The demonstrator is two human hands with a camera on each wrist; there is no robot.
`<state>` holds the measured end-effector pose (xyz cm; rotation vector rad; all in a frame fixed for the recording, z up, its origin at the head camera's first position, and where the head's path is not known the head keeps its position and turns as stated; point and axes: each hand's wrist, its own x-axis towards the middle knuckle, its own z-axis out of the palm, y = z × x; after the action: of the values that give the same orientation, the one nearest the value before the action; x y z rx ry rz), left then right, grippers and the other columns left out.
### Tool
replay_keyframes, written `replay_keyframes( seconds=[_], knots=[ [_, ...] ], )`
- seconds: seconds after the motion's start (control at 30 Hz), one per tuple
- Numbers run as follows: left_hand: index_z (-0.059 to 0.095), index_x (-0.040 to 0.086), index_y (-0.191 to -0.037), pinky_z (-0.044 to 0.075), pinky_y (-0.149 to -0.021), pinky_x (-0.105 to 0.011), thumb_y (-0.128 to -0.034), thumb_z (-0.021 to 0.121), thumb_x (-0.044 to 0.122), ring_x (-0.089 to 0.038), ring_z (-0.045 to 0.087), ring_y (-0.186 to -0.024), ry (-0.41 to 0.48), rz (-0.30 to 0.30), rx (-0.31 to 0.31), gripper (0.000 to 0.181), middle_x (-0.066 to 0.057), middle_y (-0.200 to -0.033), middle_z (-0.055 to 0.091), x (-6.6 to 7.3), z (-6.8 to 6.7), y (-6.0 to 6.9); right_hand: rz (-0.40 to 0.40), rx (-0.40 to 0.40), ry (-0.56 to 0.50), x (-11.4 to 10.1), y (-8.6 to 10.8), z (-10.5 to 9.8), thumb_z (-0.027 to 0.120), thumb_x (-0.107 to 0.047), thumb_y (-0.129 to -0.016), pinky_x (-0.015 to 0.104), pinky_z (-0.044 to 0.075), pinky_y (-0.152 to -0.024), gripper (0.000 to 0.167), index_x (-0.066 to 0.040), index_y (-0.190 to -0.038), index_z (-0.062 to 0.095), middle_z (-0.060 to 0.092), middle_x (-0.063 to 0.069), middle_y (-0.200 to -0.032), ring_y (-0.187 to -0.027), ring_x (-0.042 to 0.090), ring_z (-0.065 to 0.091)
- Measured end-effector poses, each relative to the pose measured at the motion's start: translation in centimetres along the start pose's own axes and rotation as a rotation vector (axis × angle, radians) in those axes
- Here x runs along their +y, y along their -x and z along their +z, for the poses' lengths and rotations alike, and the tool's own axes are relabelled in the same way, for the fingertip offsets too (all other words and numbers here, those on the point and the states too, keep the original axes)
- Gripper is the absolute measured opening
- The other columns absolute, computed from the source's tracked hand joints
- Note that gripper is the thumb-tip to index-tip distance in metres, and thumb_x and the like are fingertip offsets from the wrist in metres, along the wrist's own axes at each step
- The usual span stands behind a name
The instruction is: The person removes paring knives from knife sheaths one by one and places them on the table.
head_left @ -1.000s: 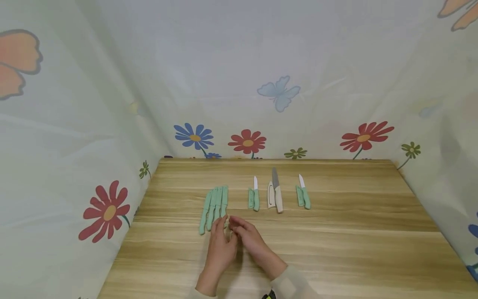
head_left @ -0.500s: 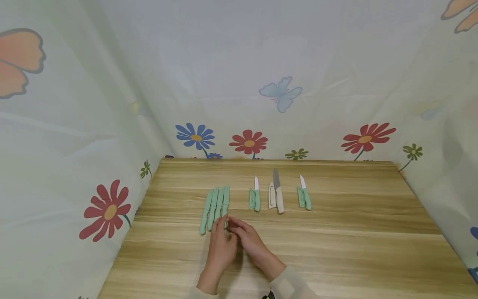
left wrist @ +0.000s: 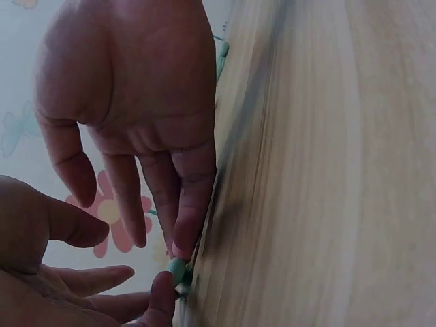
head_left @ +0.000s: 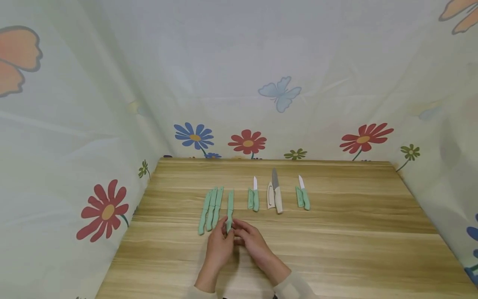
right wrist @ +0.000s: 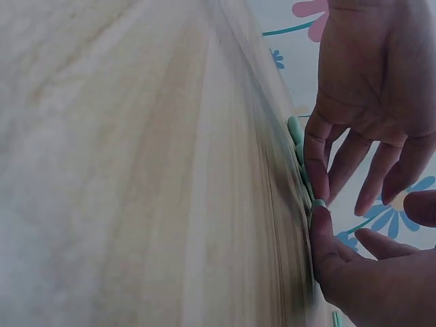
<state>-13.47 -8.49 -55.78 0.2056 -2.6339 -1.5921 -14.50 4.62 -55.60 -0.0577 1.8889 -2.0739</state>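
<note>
Far left, head view: three sheathed green knives [head_left: 211, 209] close side by side on the wood-grain table [head_left: 354, 203], at 11 o'clock from the left hand [head_left: 220, 246]. Right wrist cam catches only their handle ends, past that hand.

Left hand: fingers loosely bent, a bit apart, thumb off the handle, lowest finger against it. Head view gets the back of it; right wrist cam gets the palm.

Middle: fourth green knife [head_left: 230, 203] on the table between both hands' fingertips, at 3 o'clock from the trio, small gap. Head view gives its length; wrist cams give just the handle end, low at the table, with a finger of each hand at it. Looks: slim, pale mint, sheath on, blade hidden, sheath end at 12 o'clock, handle end at 6.

Right hand [head_left: 255, 244]: fingers relaxed, slightly apart, lowest fingertip at the handle end. Palm shows in left wrist cam only.

Right, head view: green sheath [head_left: 250, 199] beside white-bladed knife [head_left: 256, 200] at 12 o'clock from the right hand; beige sheath [head_left: 270, 196] beside grey-bladed knife [head_left: 277, 193] at 1; second green sheath [head_left: 299, 197] beside second white-bladed knife [head_left: 304, 198] between 1 and 2.
</note>
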Motion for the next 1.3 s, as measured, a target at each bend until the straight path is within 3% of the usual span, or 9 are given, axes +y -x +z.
replay_keyframes(
  seconds=[0.17,0.33,0.57,0.77,1.0,1.17,1.3],
  knots=[
    [0.054,0.000,-0.144,0.056,-0.086,-0.042,-0.0979,0.061,0.005,-0.027,0.068,-0.105,0.029,-0.015,-0.003,0.047,-0.022,-0.128,0.070,-0.4,0.0,-0.1,0.004,0.008,-0.015,0.1,0.6,-0.4,0.049,-0.009,-0.104,0.044,0.059,-0.097,0.049,0.011,-0.148,0.046,0.053,0.033,-0.147,-0.117,0.023,0.067],
    [0.055,-0.001,-0.143,0.055,-0.081,-0.038,-0.0979,0.063,0.005,-0.023,0.066,-0.096,-0.005,-0.024,-0.010,0.046,-0.018,-0.115,0.071,-0.6,-0.2,-0.5,0.020,0.019,-0.022,0.3,1.3,-0.9,0.051,-0.008,-0.102,0.037,0.061,-0.088,0.048,0.011,-0.146,0.048,0.058,0.033,-0.140,-0.105,0.017,0.068],
    [0.058,-0.007,-0.138,0.054,-0.071,-0.032,-0.0949,0.069,0.008,-0.016,0.063,-0.081,-0.022,-0.050,-0.071,0.047,-0.009,-0.094,0.070,-0.8,-0.6,-0.7,0.053,0.009,-0.035,0.6,2.3,-1.3,0.054,-0.008,-0.099,0.035,0.062,-0.083,0.049,0.013,-0.143,0.050,0.063,0.031,-0.133,-0.100,0.016,0.069],
    [0.063,-0.007,-0.131,0.056,-0.061,-0.028,-0.0957,0.069,0.008,-0.013,0.065,-0.067,0.059,-0.076,-0.186,0.039,-0.011,-0.091,0.071,-1.1,-0.6,-0.7,0.056,0.003,-0.062,0.5,3.1,-1.7,0.052,-0.010,-0.104,0.033,0.061,-0.084,0.045,0.015,-0.142,0.050,0.063,0.031,-0.132,-0.102,0.019,0.070],
    [0.061,-0.006,-0.133,0.060,-0.063,-0.031,-0.0988,0.066,0.007,-0.015,0.066,-0.068,0.175,-0.073,-0.335,0.037,-0.012,-0.094,0.070,-1.3,-0.3,-0.4,0.052,0.046,-0.043,0.8,3.3,-2.9,0.054,-0.009,-0.105,0.035,0.063,-0.087,0.045,0.016,-0.143,0.048,0.068,0.031,-0.124,-0.101,0.023,0.073],
    [0.059,-0.005,-0.133,0.063,-0.065,-0.032,-0.0982,0.067,0.006,-0.015,0.066,-0.070,0.275,-0.066,-0.425,0.038,-0.011,-0.095,0.067,-1.1,0.2,-0.1,0.068,0.077,-0.004,0.8,3.5,-3.8,0.058,-0.008,-0.102,0.035,0.063,-0.085,0.045,0.013,-0.142,0.052,0.072,0.022,-0.116,-0.096,0.020,0.071],
    [0.057,-0.005,-0.133,0.063,-0.066,-0.033,-0.0969,0.068,0.005,-0.015,0.066,-0.074,0.317,-0.060,-0.460,0.039,-0.011,-0.097,0.066,-0.7,0.8,0.3,0.086,0.100,0.024,0.7,3.9,-4.5,0.062,-0.009,-0.100,0.034,0.063,-0.082,0.045,0.012,-0.139,0.056,0.073,0.013,-0.108,-0.092,0.017,0.070]
  ],
)
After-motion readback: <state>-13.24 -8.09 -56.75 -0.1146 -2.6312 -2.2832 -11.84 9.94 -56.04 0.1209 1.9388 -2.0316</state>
